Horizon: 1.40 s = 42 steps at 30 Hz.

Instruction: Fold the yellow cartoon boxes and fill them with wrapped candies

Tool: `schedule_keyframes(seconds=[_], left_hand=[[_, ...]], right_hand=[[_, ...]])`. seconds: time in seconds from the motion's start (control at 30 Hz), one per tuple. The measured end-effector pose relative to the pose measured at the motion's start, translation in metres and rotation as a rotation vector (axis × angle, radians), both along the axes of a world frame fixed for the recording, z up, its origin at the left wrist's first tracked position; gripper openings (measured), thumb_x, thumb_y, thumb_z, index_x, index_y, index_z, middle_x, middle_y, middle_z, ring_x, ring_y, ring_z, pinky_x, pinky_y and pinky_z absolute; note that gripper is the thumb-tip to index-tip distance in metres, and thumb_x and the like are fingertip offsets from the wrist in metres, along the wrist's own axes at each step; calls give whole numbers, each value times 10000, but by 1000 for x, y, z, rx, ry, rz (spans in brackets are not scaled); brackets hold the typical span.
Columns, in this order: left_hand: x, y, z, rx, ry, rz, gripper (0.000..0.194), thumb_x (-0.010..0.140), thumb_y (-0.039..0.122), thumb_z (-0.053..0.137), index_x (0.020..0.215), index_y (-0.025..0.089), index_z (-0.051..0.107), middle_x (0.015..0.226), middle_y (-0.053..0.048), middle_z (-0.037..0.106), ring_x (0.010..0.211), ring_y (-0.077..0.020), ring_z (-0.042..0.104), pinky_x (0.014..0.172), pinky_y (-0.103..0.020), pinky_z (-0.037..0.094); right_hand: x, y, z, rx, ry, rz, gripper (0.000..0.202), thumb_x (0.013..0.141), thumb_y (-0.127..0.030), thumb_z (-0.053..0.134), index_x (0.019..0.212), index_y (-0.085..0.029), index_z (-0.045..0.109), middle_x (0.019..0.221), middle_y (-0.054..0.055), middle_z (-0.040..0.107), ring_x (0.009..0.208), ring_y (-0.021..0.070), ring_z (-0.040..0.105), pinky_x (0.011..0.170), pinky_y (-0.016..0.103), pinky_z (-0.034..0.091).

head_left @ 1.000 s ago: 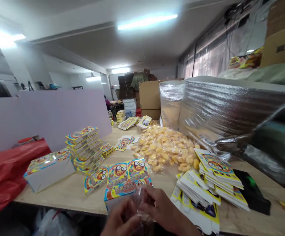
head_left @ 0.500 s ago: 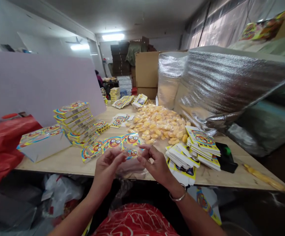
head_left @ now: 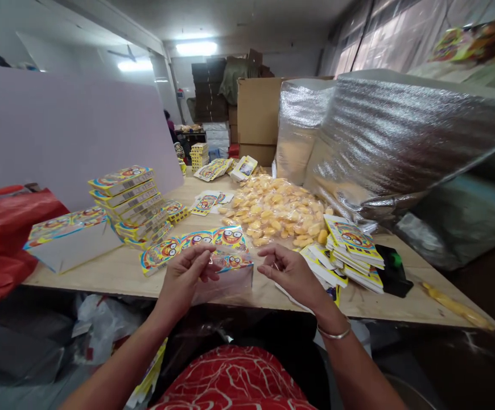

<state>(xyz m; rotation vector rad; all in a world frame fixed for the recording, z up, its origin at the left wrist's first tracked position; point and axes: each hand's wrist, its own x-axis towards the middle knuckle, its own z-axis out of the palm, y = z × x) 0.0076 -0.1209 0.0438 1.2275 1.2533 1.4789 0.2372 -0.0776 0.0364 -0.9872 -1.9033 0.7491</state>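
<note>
My left hand [head_left: 189, 272] is beside the left end of a display box [head_left: 232, 262], which has a printed cartoon-face top and a plain pale front. Its thumb and index finger are pressed together. A clear glint shows by the fingertips, but what they pinch, if anything, is too faint to name. To the right of the box, my right hand [head_left: 288, 274] hovers with curled fingers, the thumb and index finger apart. Just behind the box stand more printed cartoon-face boxes [head_left: 194, 242] in a row.
Stacked printed boxes [head_left: 123, 199] and a larger box [head_left: 74, 239] stand on the left. Yellow wrapped pieces [head_left: 279, 208] form a heap at centre. On the right lie flat printed cards [head_left: 352, 245], a black tape dispenser [head_left: 395, 270] and silver foil bags [head_left: 384, 142] behind.
My hands have moved apart, the right one going right and away from the box, the left one slightly left. More of the box's pale front now shows.
</note>
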Motion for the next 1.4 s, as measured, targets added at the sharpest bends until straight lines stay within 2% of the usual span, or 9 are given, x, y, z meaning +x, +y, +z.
schedule_keyframes(seconds=[0.1, 0.2, 0.57, 0.8, 0.9, 1.03, 1.13, 1.27, 1.4], left_hand=[[4, -5, -1, -37, 22, -75, 339, 834, 453, 596, 975, 152, 659, 623, -11, 687, 500, -121, 614, 467, -194, 409], [10, -17, -5, -25, 81, -129, 336, 852, 454, 561, 1012, 172, 647, 618, 9, 660, 505, -131, 591, 477, -216, 432], [0, -45, -27, 261, 716, 2, 193, 909, 222, 456, 911, 213, 649, 806, -23, 697, 707, -162, 641, 662, -244, 482], [9, -43, -25, 382, 753, -33, 261, 907, 146, 452, 1093, 223, 618, 1016, -45, 731, 874, -170, 695, 773, -232, 520], [12, -46, -23, 370, 675, -82, 254, 916, 159, 454, 1089, 239, 622, 989, -28, 741, 864, -164, 707, 757, -224, 537], [3, -56, -31, 264, 507, 5, 230, 930, 199, 469, 1102, 260, 609, 909, 7, 760, 807, -149, 722, 729, -220, 566], [-2, -57, -36, 165, 342, 58, 232, 947, 261, 455, 1108, 223, 617, 878, -14, 768, 769, -162, 729, 678, -240, 595], [3, -44, -36, 224, 350, 94, 250, 951, 225, 444, 1132, 189, 612, 958, -41, 763, 802, -165, 733, 710, -259, 606], [17, -37, -38, 671, 736, 42, 365, 899, 59, 446, 1224, 170, 570, 1136, -87, 711, 1023, -173, 681, 893, -287, 557]], right_hand=[[-20, -14, 12, 383, -114, -165, 122, 852, -185, 603, 941, -208, 684, 878, 70, 673, 825, 211, 583, 765, 373, 466], [-47, -28, 20, 566, -189, -44, 178, 898, -168, 543, 977, -218, 694, 942, 77, 688, 901, 222, 584, 832, 392, 477], [-77, -42, -6, 694, -273, -10, 222, 928, -136, 450, 1036, -140, 643, 900, 121, 689, 852, 250, 619, 772, 393, 538], [-83, -51, -17, 557, -113, -71, 196, 898, -141, 497, 1014, -254, 606, 874, 76, 683, 841, 236, 627, 763, 398, 564], [-63, -36, -26, 515, -103, -154, 165, 869, -151, 542, 944, -266, 634, 851, 61, 693, 817, 230, 635, 740, 388, 555], [20, 2, -30, 444, 43, -767, 128, 827, -241, 554, 744, -201, 644, 674, 36, 658, 609, 185, 588, 586, 330, 501], [69, -2, -18, 365, 76, -891, 175, 818, -292, 579, 808, -146, 674, 757, 52, 676, 649, 173, 595, 643, 317, 494], [37, -55, 6, 96, 51, -379, 233, 904, -344, 530, 936, -188, 699, 800, 33, 695, 691, 149, 620, 669, 271, 496], [-40, -64, 1, -387, 230, 190, 432, 959, -476, 389, 1178, -184, 621, 919, 64, 700, 808, 170, 653, 709, 287, 521]])
